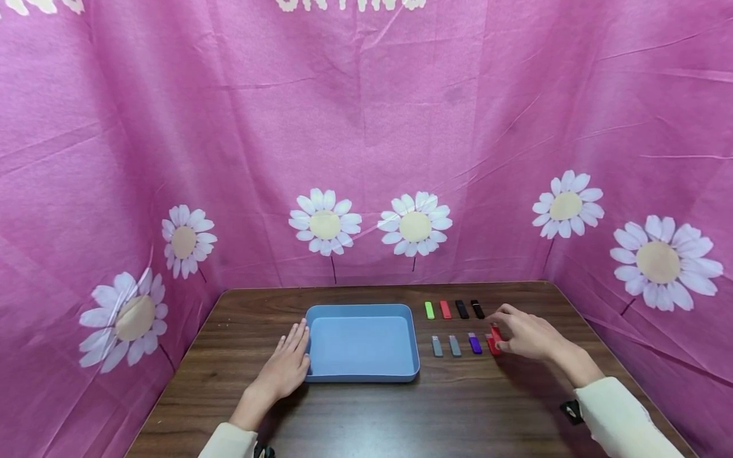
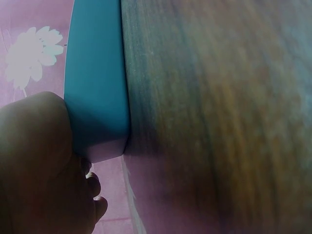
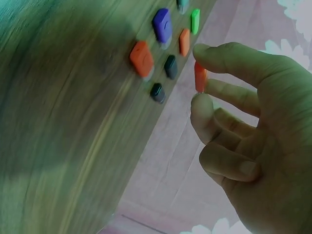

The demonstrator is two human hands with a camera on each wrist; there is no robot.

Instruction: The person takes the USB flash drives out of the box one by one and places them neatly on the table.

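My right hand [image 1: 529, 334] pinches a red USB flash drive [image 3: 200, 77] between thumb and fingertips, raised above the table. Just below it lies another red flash drive [image 3: 142, 59], partly hidden in the head view. To its left in the near row are a purple flash drive [image 1: 474, 343] and two grey ones [image 1: 455, 345]. The far row holds a green drive [image 1: 429, 310], a red drive [image 1: 445, 310] and two black drives [image 1: 461, 310]. My left hand [image 1: 284, 364] rests with extended fingers against the left wall of a blue tray [image 1: 359, 379].
The brown wooden table [image 1: 366, 420] carries the tray at its middle, left of the drives. A pink cloth [image 1: 366, 127] printed with daisies hangs behind the table's far edge and along both sides.
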